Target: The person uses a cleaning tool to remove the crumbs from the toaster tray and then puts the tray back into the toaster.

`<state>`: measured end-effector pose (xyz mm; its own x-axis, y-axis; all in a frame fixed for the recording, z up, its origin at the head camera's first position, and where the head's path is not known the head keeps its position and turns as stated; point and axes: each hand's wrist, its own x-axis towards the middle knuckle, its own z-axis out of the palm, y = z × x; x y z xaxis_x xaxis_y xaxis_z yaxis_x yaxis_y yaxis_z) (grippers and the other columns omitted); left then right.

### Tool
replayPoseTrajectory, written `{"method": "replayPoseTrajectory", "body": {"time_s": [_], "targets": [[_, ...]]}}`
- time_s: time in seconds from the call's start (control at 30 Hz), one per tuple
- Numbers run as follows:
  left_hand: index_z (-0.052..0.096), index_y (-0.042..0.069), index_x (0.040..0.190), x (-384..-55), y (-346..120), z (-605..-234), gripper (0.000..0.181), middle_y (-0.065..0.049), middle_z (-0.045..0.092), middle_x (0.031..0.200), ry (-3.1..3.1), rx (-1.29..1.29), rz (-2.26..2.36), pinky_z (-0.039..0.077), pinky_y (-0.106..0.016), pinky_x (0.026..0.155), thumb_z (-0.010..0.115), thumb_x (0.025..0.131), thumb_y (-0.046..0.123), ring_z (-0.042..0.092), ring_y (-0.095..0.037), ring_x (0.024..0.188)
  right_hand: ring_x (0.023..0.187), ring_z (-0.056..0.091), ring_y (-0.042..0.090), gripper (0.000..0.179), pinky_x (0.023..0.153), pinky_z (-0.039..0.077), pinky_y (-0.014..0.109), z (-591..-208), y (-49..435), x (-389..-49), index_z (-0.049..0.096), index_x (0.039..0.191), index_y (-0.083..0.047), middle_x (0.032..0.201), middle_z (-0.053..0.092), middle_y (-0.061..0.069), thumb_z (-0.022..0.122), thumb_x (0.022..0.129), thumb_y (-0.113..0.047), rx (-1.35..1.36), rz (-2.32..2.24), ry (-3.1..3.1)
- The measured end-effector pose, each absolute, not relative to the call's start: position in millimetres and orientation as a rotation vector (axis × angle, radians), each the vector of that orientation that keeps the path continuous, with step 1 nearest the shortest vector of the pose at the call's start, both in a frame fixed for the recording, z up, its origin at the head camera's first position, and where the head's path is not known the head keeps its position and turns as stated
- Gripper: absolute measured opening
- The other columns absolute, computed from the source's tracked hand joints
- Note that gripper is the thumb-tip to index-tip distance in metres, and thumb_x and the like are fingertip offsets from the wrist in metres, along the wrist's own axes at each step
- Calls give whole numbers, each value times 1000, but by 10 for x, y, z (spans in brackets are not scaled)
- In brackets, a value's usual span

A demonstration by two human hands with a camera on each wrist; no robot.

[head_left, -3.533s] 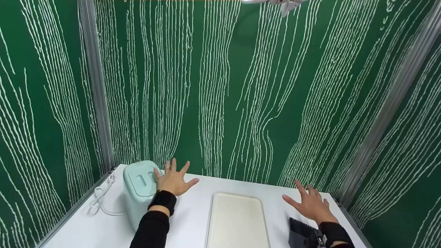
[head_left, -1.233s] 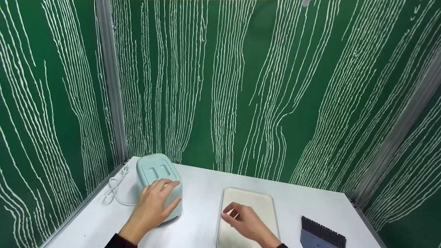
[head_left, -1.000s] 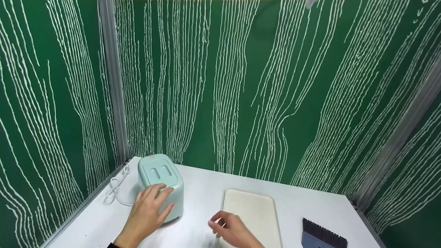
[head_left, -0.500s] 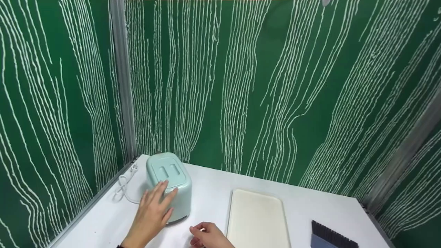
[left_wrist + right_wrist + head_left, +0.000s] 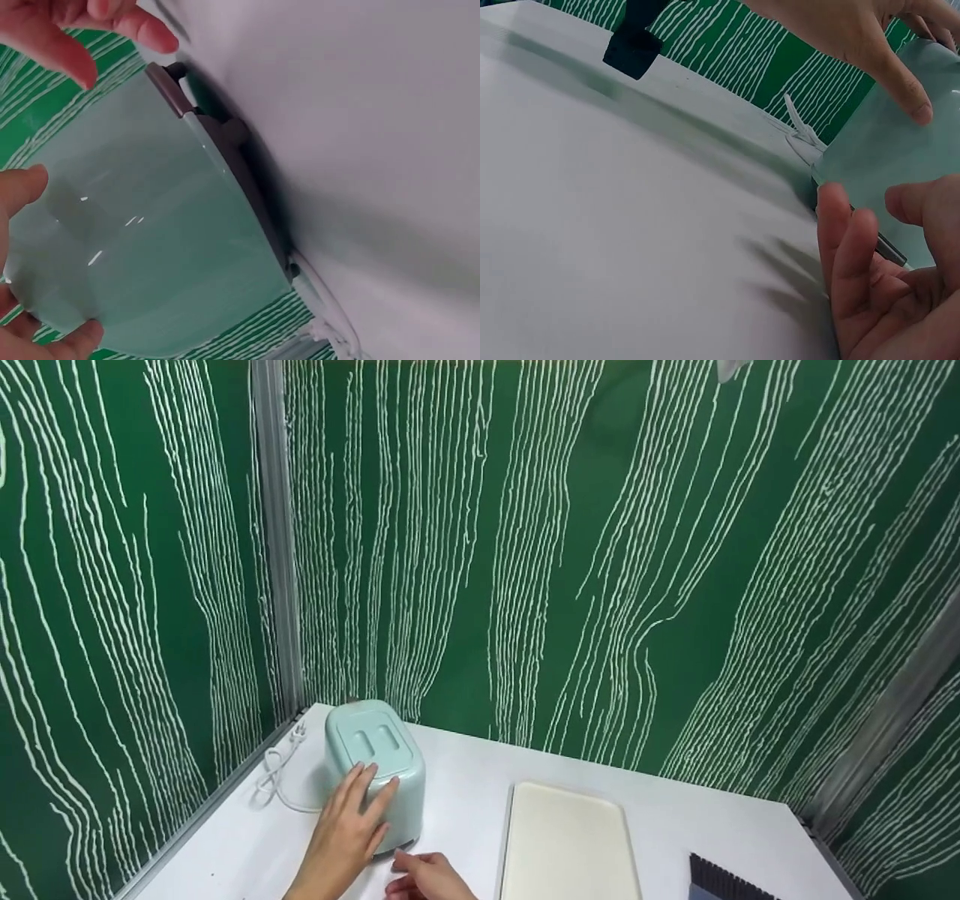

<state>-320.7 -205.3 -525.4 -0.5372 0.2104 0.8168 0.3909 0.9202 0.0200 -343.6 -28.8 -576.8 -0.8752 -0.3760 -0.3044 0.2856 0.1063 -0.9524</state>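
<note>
A mint-green toaster (image 5: 411,802) with a lid on top stands at the left of the white table. My left hand (image 5: 339,832) rests on its near end, fingers lying over the lid's edge and thumb against the body. My right hand (image 5: 429,877) is low at the toaster's near base, palm turned up, thumb apart from the loosely bent fingers, with nothing held. In the left wrist view, a brownish strip (image 5: 169,90) shows at the toaster's base, close to the right hand's fingertips. The right wrist view shows that hand's fingers beside the base edge.
A cream tray (image 5: 570,840) lies right of the toaster. Farther right is a dark blue brush (image 5: 724,881), cut off by the frame's lower edge. The toaster's white cord (image 5: 276,772) is looped at the table's left edge. Green walls with white lines enclose the table.
My right hand has crossed from the table's right side, over the tray, to the toaster's near base. My left hand has come from beside the toaster onto its near end. The view has shifted.
</note>
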Motion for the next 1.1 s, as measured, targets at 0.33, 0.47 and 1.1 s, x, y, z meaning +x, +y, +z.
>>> {"method": "replayPoseTrajectory", "body": {"time_s": [0.33,0.47,1.1], "targets": [[66,22,144,-3263,-2031,-5337,80,-17,59,145,-2139,-399,-182,61,-52,102,98,71,20,55,-39,140,58,60,2,47,57,51,12,-5765,-379,-3505,67,108,-1,69,68,-3,52,113,-45,-18,-1953,1720],[66,22,144,-3270,-2050,-5345,81,-16,58,146,-2139,-400,-175,60,-50,105,98,71,17,55,-38,140,61,59,0,50,59,51,10,-5761,-391,-3525,69,109,0,72,67,-4,49,114,-46,-40,-1979,1643],[66,21,142,-3303,-2053,-5389,83,-17,58,145,-2097,-393,-133,56,-49,111,99,66,18,54,-40,140,59,57,-1,41,57,50,9,-5827,-438,-3528,64,100,-8,67,62,-6,51,113,-44,-14,-2038,1534]]}}
